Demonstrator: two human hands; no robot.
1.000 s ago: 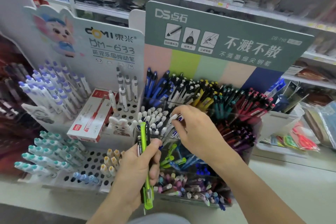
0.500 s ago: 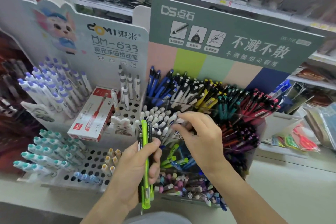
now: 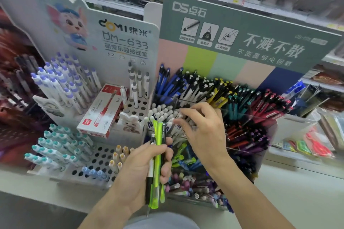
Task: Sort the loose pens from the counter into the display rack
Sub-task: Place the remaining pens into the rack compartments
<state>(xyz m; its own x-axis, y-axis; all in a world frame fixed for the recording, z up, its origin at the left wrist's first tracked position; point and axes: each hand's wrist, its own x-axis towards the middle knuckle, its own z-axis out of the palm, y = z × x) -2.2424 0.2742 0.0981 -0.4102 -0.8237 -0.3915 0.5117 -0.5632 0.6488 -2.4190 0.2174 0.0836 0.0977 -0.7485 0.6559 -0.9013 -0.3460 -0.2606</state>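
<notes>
My left hand (image 3: 143, 169) grips a small bunch of pens (image 3: 157, 161), lime green ones plus a black-and-white one, held upright in front of the clear tiered display rack (image 3: 247, 117). My right hand (image 3: 202, 132) hovers over the rack's compartment of white-capped pens (image 3: 163, 115), fingers loosely spread with the fingertips at the pen tops. I see no pen held in it. The rack's other compartments hold blue, black, yellow, teal, red and purple pens.
A white perforated stand (image 3: 96, 160) to the left holds purple, teal and yellow-capped pens. A red-and-white pen box (image 3: 102, 111) lies on it. Green and white backing boards rise behind. Packaged goods lie at right on the white counter (image 3: 297, 191).
My right hand has opened out over the white-capped pens, fingers now spread. The view has moved closer to the rack. My left hand keeps its hold on the pens.
</notes>
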